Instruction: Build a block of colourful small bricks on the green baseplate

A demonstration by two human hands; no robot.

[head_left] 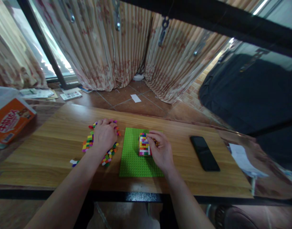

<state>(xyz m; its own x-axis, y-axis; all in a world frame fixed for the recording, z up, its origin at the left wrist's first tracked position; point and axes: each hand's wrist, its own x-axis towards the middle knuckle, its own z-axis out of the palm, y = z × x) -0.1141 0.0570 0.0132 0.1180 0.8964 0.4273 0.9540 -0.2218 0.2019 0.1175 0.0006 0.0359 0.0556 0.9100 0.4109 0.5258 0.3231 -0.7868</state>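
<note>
My left hand [104, 135] reaches over a loose pile of small coloured toy bricks [88, 143] on the left of the table. Its fingers are bent and a little apart among the bricks; the fingertips are partly hidden. A block built of toy bricks [143, 144], in many colours, stands on a green studded baseplate [131, 162]. Around the block's right side my right hand [161, 149] is closed, thumb and forefinger pinched at its upper right edge. Whether a single loose brick is in that pinch is too small to tell.
A black phone [204, 153] lies on the wooden table [184, 181] to the right. Past the right end is a white paper [243, 159]. An orange and white box [12, 121] stands at the far left. A dark bar [208, 19] with hanging metal brackets crosses above.
</note>
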